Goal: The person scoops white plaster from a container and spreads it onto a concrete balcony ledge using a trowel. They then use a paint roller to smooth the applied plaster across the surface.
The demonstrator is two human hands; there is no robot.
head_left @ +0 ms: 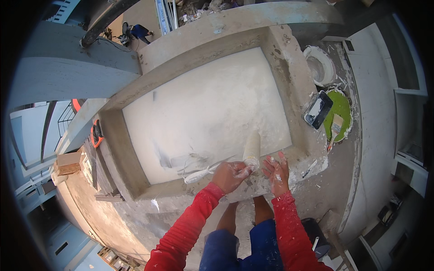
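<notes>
The white roller sleeve [253, 147] stands over the near side of the concrete trough [296, 67], its near end pinched by the left hand [230, 176]. That hand's white-smeared fingers could slip, dropping it and marring the trough's white floor [203, 108]. Just beside, the right hand [277, 175], fingers spread, seems empty, giving no second hold. At the trough's right edge, a bump could tip the black tray [318, 109].

And here we are on a building site, by the look of it: raw concrete basin [296, 58] filling the centre, white splashes on its edge; a caked bucket [332, 70], tray [318, 109] and brush [335, 129] at the right, boards [106, 180] at lower left, rubble [203, 10] up top!
</notes>
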